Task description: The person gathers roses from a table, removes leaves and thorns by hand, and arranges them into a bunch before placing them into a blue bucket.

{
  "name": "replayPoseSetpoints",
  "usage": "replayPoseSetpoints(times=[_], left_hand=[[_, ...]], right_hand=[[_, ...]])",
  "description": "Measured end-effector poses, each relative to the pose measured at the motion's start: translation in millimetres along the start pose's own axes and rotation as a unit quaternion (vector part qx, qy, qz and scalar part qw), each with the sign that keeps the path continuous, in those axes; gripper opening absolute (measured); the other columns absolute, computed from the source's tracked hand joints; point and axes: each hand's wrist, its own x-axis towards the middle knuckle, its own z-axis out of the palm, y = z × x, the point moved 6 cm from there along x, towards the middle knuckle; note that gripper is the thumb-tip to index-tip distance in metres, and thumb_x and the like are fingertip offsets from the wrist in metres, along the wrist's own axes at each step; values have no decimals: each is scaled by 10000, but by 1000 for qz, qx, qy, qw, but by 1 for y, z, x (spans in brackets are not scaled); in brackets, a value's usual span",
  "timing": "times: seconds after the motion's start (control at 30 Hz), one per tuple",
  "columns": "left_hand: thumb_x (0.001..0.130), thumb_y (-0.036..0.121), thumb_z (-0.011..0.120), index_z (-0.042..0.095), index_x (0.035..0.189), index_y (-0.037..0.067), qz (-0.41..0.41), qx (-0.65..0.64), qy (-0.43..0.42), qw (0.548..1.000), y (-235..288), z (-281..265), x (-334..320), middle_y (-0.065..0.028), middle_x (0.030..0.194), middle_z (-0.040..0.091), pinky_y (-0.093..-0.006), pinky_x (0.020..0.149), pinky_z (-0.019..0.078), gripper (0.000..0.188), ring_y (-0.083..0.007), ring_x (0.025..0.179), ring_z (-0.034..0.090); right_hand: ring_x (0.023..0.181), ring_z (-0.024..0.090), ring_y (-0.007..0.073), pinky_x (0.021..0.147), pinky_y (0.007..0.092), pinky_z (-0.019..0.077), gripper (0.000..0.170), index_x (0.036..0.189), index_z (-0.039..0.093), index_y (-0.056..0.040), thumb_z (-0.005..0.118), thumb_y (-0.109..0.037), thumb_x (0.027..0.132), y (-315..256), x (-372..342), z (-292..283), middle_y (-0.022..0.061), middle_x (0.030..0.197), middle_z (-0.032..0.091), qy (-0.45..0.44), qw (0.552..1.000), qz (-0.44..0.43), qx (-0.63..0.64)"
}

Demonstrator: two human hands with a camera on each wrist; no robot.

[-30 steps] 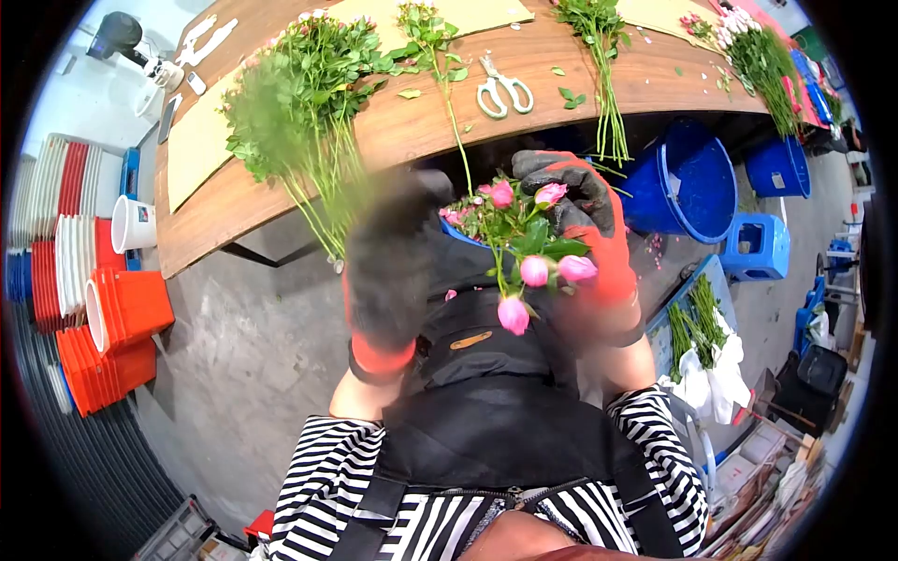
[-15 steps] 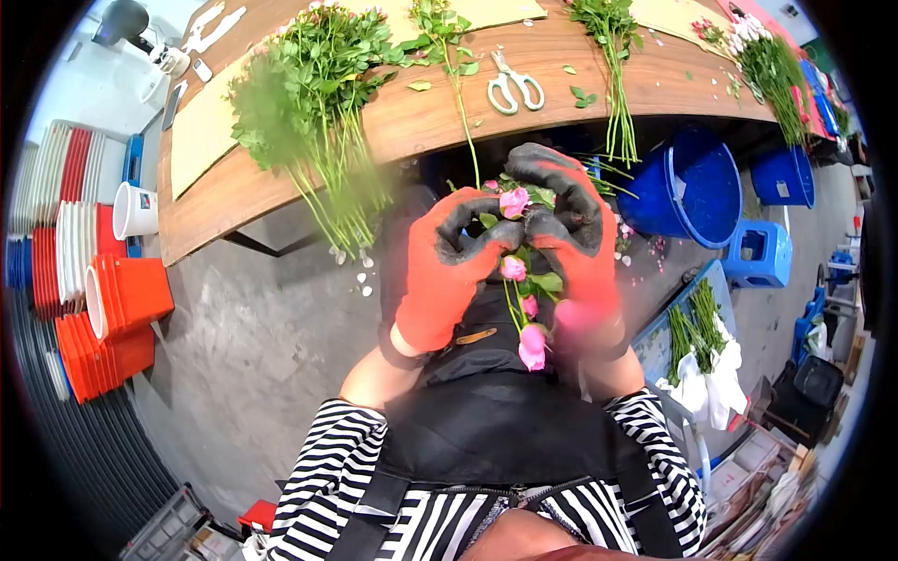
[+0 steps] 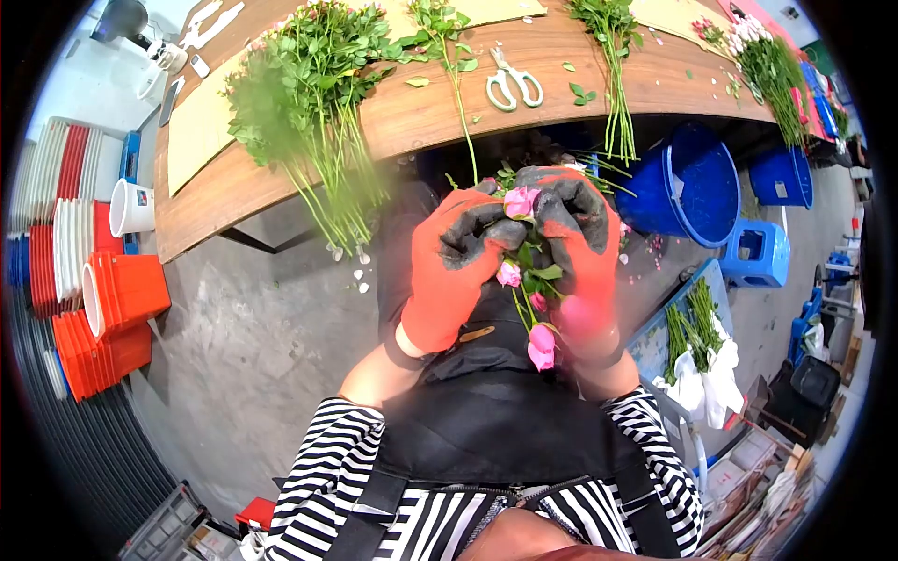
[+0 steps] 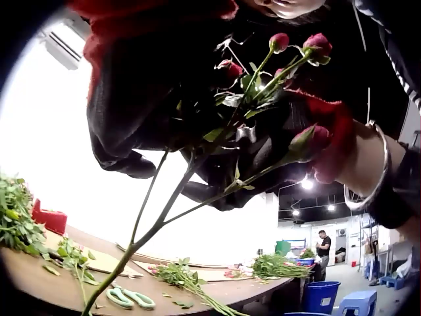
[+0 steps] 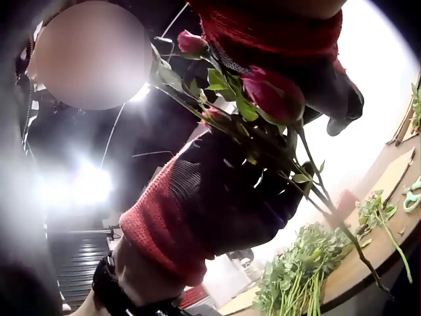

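Observation:
Dark-palmed, red-backed gloves cover both hands. In the head view the left hand [image 3: 454,257] and right hand [image 3: 582,234] meet in front of the apron, fingers curled round a branching rose spray with a pink bloom [image 3: 521,202] between them. More blooms hang below, the lowest rose [image 3: 542,348] over the apron. The fingertips are partly hidden by the bloom and leaves. The left wrist view shows the spray's forked stem [image 4: 161,224] running down to the left from the hands. A large bud [image 5: 273,97] is close up in the right wrist view.
Across the wooden table [image 3: 402,122] lie scissors [image 3: 514,82], a large leafy rose bunch [image 3: 318,93], a single stem [image 3: 458,98] and a smaller bunch [image 3: 613,75]. Blue buckets [image 3: 697,187] stand right, near a blue stool [image 3: 756,254]; orange bins [image 3: 131,299] stand left.
The left hand has come in from a blur at the left to meet the right hand at the spray. Since half a second ago, both have shifted slightly, and the blooms have moved a little.

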Motion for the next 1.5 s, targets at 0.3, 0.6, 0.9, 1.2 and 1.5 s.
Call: replayPoseSetpoints(times=[0.3,0.6,0.9,1.2,1.5], left_hand=[[762,98,628,657,1006,-55,96,138,-68,984,4,-4,4,-100,1010,634,-312,897,446,290,-198,1006,587],[598,26,665,691,959,52,224,350,-161,895,20,10,-3,-100,957,640,-458,1004,426,363,-348,1025,560],[742,135,675,670,1016,1,113,61,-172,977,-4,-4,1,-91,995,655,-371,876,470,305,-234,940,598],[901,79,600,574,1165,-26,-29,-77,-97,992,-13,-14,4,-24,1009,645,-255,861,452,285,-93,933,571],[750,-38,617,637,1016,-53,42,23,-16,999,-9,-8,-3,-98,1052,599,-290,859,446,267,-178,967,569]], right_hand=[[1182,527,252,1024,383,385,465,1193,634,-79,718,-76,736,-44,16,-1,97,1216,598,-108,938,-165,-284],[1095,555,327,1039,469,371,453,1089,647,-84,780,-142,660,-65,13,20,78,1104,621,-318,686,-207,-620],[954,602,199,857,318,470,375,1145,595,-4,650,-88,784,3,39,-32,114,1048,651,-271,902,103,-320],[1031,581,264,937,374,431,369,1030,677,-35,781,-119,686,-34,8,8,107,1040,652,-119,917,-163,-343],[1050,582,249,913,357,456,343,1032,669,2,710,2,692,-22,-5,13,118,1095,628,-54,965,-115,-229]])
